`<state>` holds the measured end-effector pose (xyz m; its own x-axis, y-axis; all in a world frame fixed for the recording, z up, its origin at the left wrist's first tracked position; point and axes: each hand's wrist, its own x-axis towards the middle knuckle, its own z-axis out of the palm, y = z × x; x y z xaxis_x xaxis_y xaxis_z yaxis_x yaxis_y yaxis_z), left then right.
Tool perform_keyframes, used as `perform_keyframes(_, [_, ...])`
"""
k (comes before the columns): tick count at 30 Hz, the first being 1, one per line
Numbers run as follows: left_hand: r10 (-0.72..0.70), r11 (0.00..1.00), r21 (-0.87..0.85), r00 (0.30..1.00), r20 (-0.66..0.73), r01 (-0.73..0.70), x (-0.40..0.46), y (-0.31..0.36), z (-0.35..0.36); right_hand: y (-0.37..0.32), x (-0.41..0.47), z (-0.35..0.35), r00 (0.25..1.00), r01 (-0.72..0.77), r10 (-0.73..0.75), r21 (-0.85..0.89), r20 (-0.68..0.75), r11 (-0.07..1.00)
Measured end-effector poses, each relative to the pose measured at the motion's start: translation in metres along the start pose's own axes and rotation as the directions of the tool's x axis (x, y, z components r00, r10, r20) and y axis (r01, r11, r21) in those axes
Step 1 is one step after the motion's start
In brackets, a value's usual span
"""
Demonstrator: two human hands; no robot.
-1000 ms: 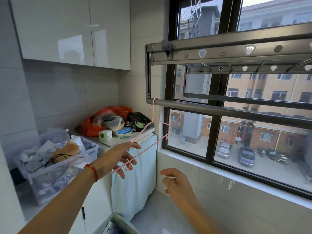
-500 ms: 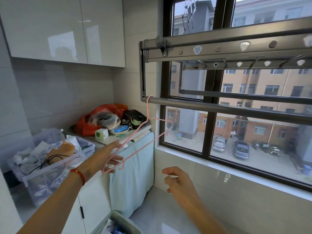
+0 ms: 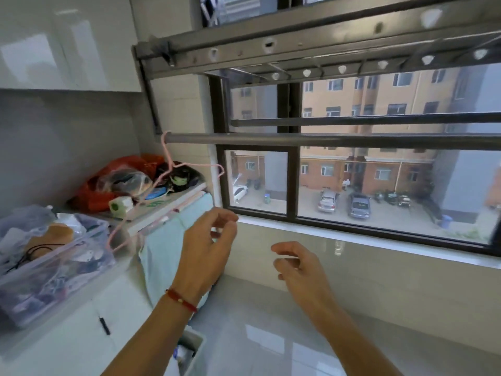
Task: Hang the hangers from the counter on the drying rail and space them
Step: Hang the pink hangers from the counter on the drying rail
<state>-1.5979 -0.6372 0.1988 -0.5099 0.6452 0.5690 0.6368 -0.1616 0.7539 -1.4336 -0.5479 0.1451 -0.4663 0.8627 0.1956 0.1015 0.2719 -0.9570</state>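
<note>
Hanging by its hook at the far left end of the drying rail (image 3: 298, 138), a thin pink hanger (image 3: 165, 177) looks light, springy and best taken at its shoulder; the left hand (image 3: 208, 245) and right hand (image 3: 298, 264) hover loosely curled, holding nothing.

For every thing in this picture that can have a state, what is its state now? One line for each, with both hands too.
pink hanger: hooked on the rail's left end, tilted, no hand on it
drying rail: carries one hanger only
left hand: holds nothing, fingers loosely curled
right hand: holds nothing, fingers loosely curled
clear storage box: no lid, full of items
upper cabinet doors: closed
</note>
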Motion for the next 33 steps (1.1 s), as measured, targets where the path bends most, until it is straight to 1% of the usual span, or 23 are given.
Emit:
perform_keyframes(2, [-0.066,0.996,-0.044,0.990,0.126,0.072,-0.019,0.022,0.056,0.009,-0.016,-0.054,0.999,0.026,-0.026,-0.020,-0.035,0.999])
perform_keyframes(4, [-0.109,0.991,-0.043,0.958,0.266,0.125,-0.038,0.049,0.118,0.020,-0.035,-0.119,0.995,0.035,-0.038,-0.034,-0.095,0.999])
perform_keyframes(6, [-0.124,0.987,-0.046,0.922,0.366,0.151,-0.060,0.080,0.180,0.032,-0.056,-0.187,0.988,0.013,-0.020,-0.050,-0.151,0.999])
perform_keyframes(9, [-0.072,0.986,-0.097,0.875,0.479,0.134,-0.098,0.139,0.273,0.054,-0.094,-0.291,0.963,-0.068,0.055,-0.039,-0.262,0.997])
perform_keyframes(12, [0.049,0.983,-0.170,0.801,0.596,0.066,-0.135,0.201,0.360,0.072,-0.137,-0.390,0.906,-0.123,0.109,-0.010,-0.410,0.992])
perform_keyframes(14, [0.132,0.972,-0.233,0.743,0.656,0.032,-0.158,0.243,0.417,0.084,-0.169,-0.452,0.834,-0.149,0.141,0.029,-0.533,0.988])
perform_keyframes(16, [0.183,0.957,-0.287,0.667,0.722,0.048,-0.184,0.282,0.474,0.096,-0.207,-0.509,0.730,-0.184,0.185,0.071,-0.657,0.980])
perform_keyframes(19, [0.260,0.929,-0.355,0.502,0.825,0.102,-0.230,0.339,0.558,0.116,-0.273,-0.595,0.554,-0.228,0.236,0.127,-0.798,0.965])
perform_keyframes(22, [0.322,0.900,-0.394,0.323,0.890,0.188,-0.276,0.395,0.631,0.128,-0.335,-0.680,0.359,-0.264,0.239,0.147,-0.902,0.953])
perform_keyframes(24, [0.357,0.883,-0.411,0.243,0.902,0.227,-0.301,0.429,0.676,0.132,-0.365,-0.733,0.257,-0.274,0.223,0.151,-0.940,0.950])
perform_keyframes(26, [0.389,0.865,-0.425,0.178,0.904,0.266,-0.323,0.461,0.725,0.140,-0.385,-0.783,0.183,-0.293,0.196,0.136,-0.963,0.946])
perform_keyframes(28, [0.414,0.861,-0.430,0.118,0.903,0.271,-0.342,0.492,0.777,0.151,-0.394,-0.828,0.131,-0.312,0.179,0.131,-0.975,0.941])
perform_keyframes(31, [0.424,0.877,-0.417,0.025,0.905,0.240,-0.365,0.537,0.863,0.168,-0.401,-0.891,0.055,-0.338,0.196,0.166,-0.979,0.926])
perform_keyframes(33, [0.434,0.883,-0.423,-0.009,0.901,0.203,-0.378,0.563,0.919,0.181,-0.404,-0.929,0.023,-0.370,0.205,0.183,-0.978,0.911])
